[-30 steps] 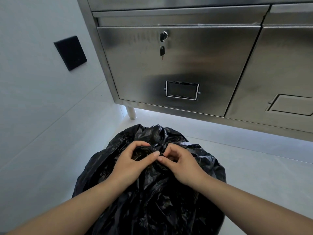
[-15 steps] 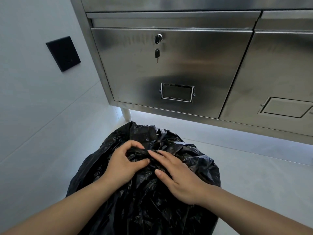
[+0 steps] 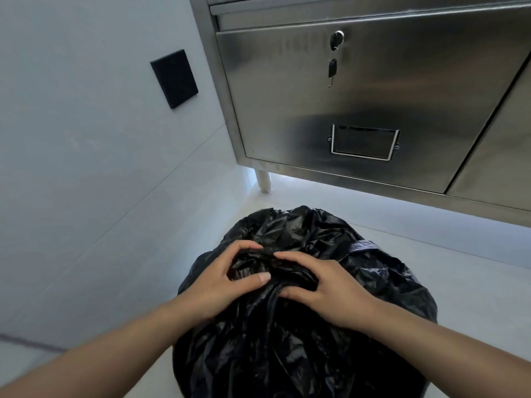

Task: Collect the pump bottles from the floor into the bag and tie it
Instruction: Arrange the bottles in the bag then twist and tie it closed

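**Black plastic bag (image 3: 290,354), seen from the head camera.** The bag stands on the pale floor (image 3: 448,285) at the lower centre of the view. It is full and rounded, and its glossy film is creased all over. The opaque plastic hides its contents. At the top the film is drawn together into a bunched neck (image 3: 275,267), which lies between the two bare hands. A loose strip of film (image 3: 362,246) stands up to the right of the neck.

**Left grip (image 3: 218,285).** This hand is clamped on the left side of the neck. The index finger (image 3: 244,246) arches over the bunch from above. The thumb (image 3: 260,278) lies across it from below, so the film is pinched between them.

**Right grip (image 3: 330,288).** This hand is clamped on the right side of the neck. Its fingers (image 3: 309,278) curl down into the gathered film and its thumb (image 3: 288,295) presses in from beneath. The fingertips of the two hands almost meet above the neck. Both forearms enter from the bottom corners and rest over the bag's shoulders.

**Surroundings.** A stainless-steel cabinet (image 3: 287,116) stands behind the bag, raised off the floor on a short round leg (image 3: 263,181). Its left door carries three fittings:
- a lock (image 3: 336,39) near the top;
- a key (image 3: 332,69) hanging just below the lock;
- a framed label holder (image 3: 363,142) lower down.

Part of a second door (image 3: 500,156) shows at the right edge. A light wall (image 3: 86,173) rises to the left of the bag and meets the cabinet's side. A black rectangular plate (image 3: 174,79) is fixed to this wall.
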`<state>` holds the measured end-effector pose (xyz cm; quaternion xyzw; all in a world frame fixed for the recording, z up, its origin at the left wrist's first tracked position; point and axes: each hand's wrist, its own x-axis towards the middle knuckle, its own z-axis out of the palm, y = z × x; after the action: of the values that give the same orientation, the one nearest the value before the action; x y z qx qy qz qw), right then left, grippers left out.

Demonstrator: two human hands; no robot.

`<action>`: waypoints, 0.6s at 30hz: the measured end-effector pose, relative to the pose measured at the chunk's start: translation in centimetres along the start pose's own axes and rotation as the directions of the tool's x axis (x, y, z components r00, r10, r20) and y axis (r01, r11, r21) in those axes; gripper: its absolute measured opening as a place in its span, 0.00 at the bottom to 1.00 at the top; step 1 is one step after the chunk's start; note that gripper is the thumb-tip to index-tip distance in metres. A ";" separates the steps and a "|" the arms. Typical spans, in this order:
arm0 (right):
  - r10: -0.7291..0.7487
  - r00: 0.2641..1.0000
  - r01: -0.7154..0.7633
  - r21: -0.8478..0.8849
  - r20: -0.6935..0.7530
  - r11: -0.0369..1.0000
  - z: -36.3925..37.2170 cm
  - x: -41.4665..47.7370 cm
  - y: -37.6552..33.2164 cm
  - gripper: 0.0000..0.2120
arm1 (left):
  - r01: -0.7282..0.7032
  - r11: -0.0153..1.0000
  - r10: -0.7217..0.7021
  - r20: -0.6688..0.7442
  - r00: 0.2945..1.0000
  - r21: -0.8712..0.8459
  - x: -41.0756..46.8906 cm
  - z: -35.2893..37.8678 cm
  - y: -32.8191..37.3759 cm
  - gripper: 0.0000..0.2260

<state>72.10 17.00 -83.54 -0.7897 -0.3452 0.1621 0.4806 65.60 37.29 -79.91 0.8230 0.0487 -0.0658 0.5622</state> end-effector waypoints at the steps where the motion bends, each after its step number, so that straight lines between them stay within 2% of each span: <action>1: 0.006 1.000 -0.006 0.012 -0.004 1.000 0.0 0.2 -0.1 0.27 | -0.024 0.999 0.023 0.027 0.999 0.041 -0.6 -0.2 -0.3 0.22; 3: 0.021 1.000 -0.022 0.020 0.018 1.000 0.1 0.4 -0.3 0.25 | -0.076 0.994 0.072 0.045 0.996 0.080 -1.1 -0.1 -0.8 0.26; 6: 0.034 0.997 -0.036 0.024 0.070 0.999 -0.1 0.1 -0.4 0.23 | -0.177 0.969 0.175 0.028 0.984 0.175 -0.5 0.5 -1.4 0.26; 9: 0.036 0.998 -0.036 -0.004 0.054 0.999 -1.0 -0.7 -0.4 0.24 | -0.224 0.964 0.225 0.006 0.974 0.145 0.5 1.6 -2.1 0.26; 15: 0.046 0.995 -0.067 -0.262 -0.084 0.963 -0.8 -2.5 0.3 0.36 | -0.247 0.966 0.250 -0.033 0.968 0.077 2.3 4.4 -2.8 0.24; 18: 0.068 0.988 -0.112 -0.351 -0.137 0.929 -0.4 -1.8 0.8 0.34 | -0.258 0.963 0.262 -0.054 0.963 0.070 3.0 4.7 -2.8 0.24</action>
<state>71.36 15.22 -84.17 -0.8874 -0.3022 0.0698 0.3410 67.86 33.98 -84.62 0.8411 -0.0444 0.0331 0.5381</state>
